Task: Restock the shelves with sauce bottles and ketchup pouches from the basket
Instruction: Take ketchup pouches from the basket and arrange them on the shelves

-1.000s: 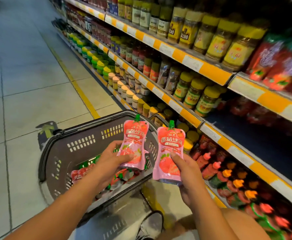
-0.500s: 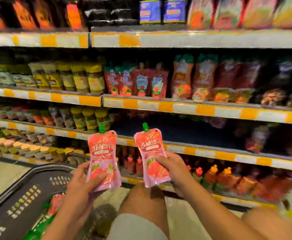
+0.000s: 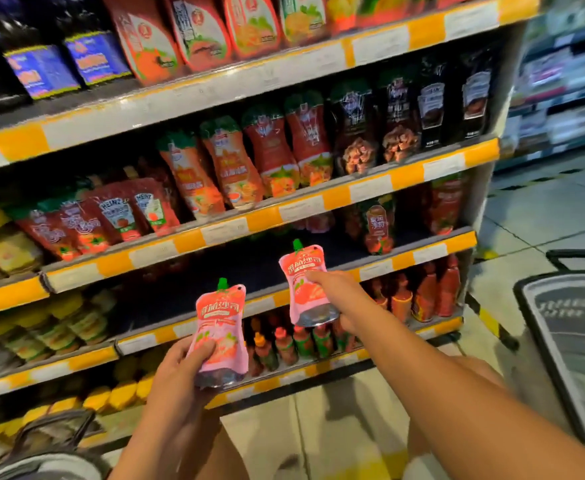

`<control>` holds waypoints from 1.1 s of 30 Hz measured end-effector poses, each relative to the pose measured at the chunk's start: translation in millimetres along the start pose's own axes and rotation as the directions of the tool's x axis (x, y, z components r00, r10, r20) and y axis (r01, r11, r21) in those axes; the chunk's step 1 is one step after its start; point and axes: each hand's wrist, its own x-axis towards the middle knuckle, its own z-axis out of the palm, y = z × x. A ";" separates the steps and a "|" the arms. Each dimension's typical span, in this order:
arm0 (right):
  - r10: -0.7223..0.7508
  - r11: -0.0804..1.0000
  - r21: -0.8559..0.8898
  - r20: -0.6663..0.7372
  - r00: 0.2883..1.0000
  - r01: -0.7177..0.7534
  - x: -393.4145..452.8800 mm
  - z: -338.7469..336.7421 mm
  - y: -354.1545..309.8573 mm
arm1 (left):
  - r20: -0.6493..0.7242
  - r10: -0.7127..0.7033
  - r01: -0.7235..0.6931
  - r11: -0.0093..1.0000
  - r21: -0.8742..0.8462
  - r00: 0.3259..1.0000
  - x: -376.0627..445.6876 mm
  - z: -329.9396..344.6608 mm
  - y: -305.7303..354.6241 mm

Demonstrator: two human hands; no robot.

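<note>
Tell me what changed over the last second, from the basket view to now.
The right hand has carried its ketchup pouch up and forward to the edge of the dark, mostly bare shelf; the left hand trails lower with the other pouch. The view swung from the basket to face the shelves. Both hands grip the same pouches as before; nothing released.

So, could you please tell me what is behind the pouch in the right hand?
Behind the pouch held by the right hand is a dark, mostly bare shelf; its lower part covers small red bottles below.
</note>
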 end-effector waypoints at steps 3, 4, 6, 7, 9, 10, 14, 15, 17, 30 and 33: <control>0.028 1.000 0.014 -0.038 0.999 -0.027 17.6 -16.2 -9.4 | 0.021 -0.057 0.057 0.998 -0.015 0.998 16.5 28.2 -2.6; 0.032 0.999 0.020 -0.046 0.998 -0.031 23.0 -20.1 -12.8 | 0.028 -0.078 0.078 0.997 -0.024 0.997 22.0 38.2 -3.6; 0.033 0.999 0.009 -0.073 0.997 -0.032 38.0 -26.8 -18.9 | 0.047 -0.095 0.097 0.995 -0.036 0.994 31.3 57.8 -5.7; 0.031 0.999 -0.007 -0.087 0.996 -0.032 47.1 -30.5 -21.6 | 0.060 -0.094 0.097 0.994 -0.041 0.994 37.0 66.7 -7.2; 0.029 0.999 -0.039 -0.103 0.994 -0.033 63.3 -37.1 -28.1 | 0.069 -0.108 0.110 0.994 -0.026 0.992 50.9 81.6 -9.9; 0.026 0.998 -0.056 -0.110 0.994 -0.033 70.9 -40.4 -30.3 | 0.076 -0.114 0.115 0.993 -0.012 0.991 60.3 87.0 -10.7; 0.011 0.994 -0.111 -0.119 0.993 -0.025 95.3 -52.7 -35.9 | 0.083 -0.121 0.118 0.992 0.035 0.989 103.3 103.2 -12.7; -0.002 0.993 -0.118 -0.120 0.993 -0.012 102.1 -55.1 -37.0 | 0.078 -0.117 0.113 0.992 0.048 0.990 114.2 108.3 -12.5; -0.043 0.990 -0.140 -0.123 0.992 0.025 114.9 -58.0 -40.5 | 0.082 -0.109 0.104 0.992 0.065 0.991 135.8 117.1 -14.1; -0.185 0.976 -0.142 -0.140 0.973 0.166 170.1 -51.6 -38.3 | -0.014 -0.082 0.081 0.995 -0.059 0.997 254.9 170.1 -13.3; -0.210 0.971 -0.154 -0.172 0.962 0.185 185.5 -44.6 -35.4 | 0.009 -0.041 0.042 0.996 -0.084 0.999 271.7 174.6 -22.0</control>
